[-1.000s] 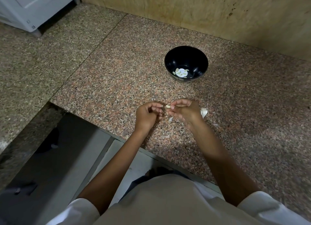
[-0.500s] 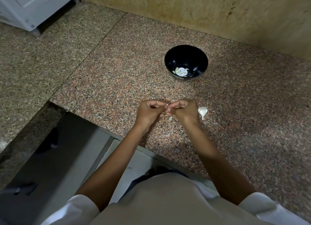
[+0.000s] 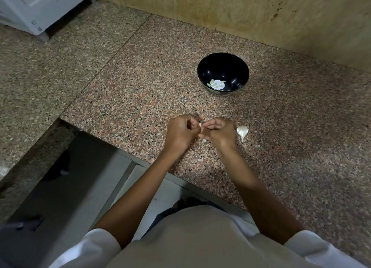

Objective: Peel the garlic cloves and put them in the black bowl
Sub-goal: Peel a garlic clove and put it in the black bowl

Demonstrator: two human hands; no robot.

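Both hands are raised just above the granite counter (image 3: 140,87), near its front edge. The left hand (image 3: 180,132) and right hand (image 3: 219,132) meet fingertip to fingertip, fingers curled, both pinching one garlic clove (image 3: 200,125). Only a pale sliver of the clove shows; its long axis and pointing direction cannot be told.

A garlic piece (image 3: 242,131) lies on the counter just beside the right hand. Its long axis runs near-far, with the tapered tip toward the person.

The black bowl (image 3: 230,67) stands upright farther back, apart from the hands, with peeled cloves (image 3: 217,84) at its bottom.

Skin scraps (image 3: 199,159) lie below the hands.
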